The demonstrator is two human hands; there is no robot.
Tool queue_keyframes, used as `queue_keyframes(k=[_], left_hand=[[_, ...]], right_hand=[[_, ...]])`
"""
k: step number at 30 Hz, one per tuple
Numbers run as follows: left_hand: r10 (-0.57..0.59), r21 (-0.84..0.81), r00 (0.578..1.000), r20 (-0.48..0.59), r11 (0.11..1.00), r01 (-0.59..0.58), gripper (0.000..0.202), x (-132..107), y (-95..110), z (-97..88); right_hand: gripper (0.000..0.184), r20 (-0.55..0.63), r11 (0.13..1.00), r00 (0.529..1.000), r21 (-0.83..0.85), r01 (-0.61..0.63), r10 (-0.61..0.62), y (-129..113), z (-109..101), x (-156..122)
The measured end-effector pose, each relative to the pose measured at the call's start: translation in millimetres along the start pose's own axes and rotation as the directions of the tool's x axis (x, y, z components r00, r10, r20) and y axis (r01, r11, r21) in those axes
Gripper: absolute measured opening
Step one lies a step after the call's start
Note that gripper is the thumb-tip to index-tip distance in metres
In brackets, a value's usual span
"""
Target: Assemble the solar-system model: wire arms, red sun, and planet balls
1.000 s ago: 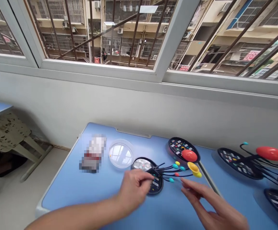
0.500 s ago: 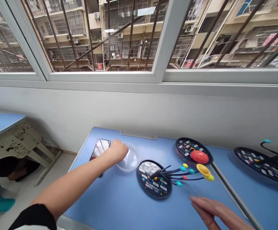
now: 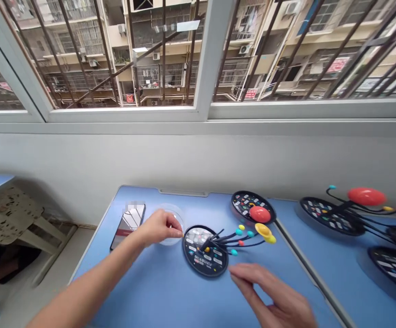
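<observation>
Drop risk: tiny yellow piece (image 3: 183, 235), pinched in left hand (image 3: 157, 228).
Possible cause: slack grip; right hand (image 3: 284, 296) loosely curled, seemingly empty.

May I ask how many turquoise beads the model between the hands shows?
3: left bead and right bead behind the red bead, third bead in front; more may be hidden.

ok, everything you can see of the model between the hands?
The model has a round, dark base resting on the blue desk, printed with pale labels and coloured dots. Thin black arms fan from its centre past the right rim, carrying turquoise, yellow and red beads, with larger yellow pieces outermost. It looks like glossy plastic, glare on the base's far side. The left hand is close by its left rim, the right hand by its right; contact unclear.
</observation>
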State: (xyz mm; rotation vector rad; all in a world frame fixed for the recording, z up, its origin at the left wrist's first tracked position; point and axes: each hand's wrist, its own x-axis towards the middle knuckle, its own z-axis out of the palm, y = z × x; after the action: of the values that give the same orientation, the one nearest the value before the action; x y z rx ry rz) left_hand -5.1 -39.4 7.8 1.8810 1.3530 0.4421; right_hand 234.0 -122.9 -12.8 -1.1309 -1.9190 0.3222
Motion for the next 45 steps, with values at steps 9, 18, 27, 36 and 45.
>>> queue_keyframes(k=[9, 18, 27, 36, 45], left_hand=[[-0.021, -0.977, 0.986, 0.165, 0.133, 0.166, 0.028, -29, 14, 75.8], [-0.070, -0.954, 0.997, -0.021, 0.299, 0.000, 0.026, -28, 37, 95.1], [-0.076, -0.320, 0.876, -0.476, 0.943, -0.093, 0.022, -2, 32, 84.6], [-0.018, -0.266, 0.884, -0.466, 0.956, -0.121, 0.029, 29, 40, 98.9], [-0.039, -0.439, 0.901, -0.432, 0.882, -0.172, 0.017, 33, 37, 110.7]], right_hand=[[0.013, 0.112, 0.967, 0.993, 0.246, -0.068, 0.041, -25, 18, 22], [0.011, 0.028, 0.972, 0.996, 0.218, -0.086, 0.082, -21, -3, 21], [0.017, 0.067, 0.906, 0.931, 0.214, -0.365, 0.360, -10, -26, 42], [0.023, 0.165, 0.933, 0.929, 0.088, -0.348, 0.331, 15, -31, 73], [0.025, 0.286, 0.889, 0.881, 0.154, -0.431, 0.377, 41, -22, 84]])
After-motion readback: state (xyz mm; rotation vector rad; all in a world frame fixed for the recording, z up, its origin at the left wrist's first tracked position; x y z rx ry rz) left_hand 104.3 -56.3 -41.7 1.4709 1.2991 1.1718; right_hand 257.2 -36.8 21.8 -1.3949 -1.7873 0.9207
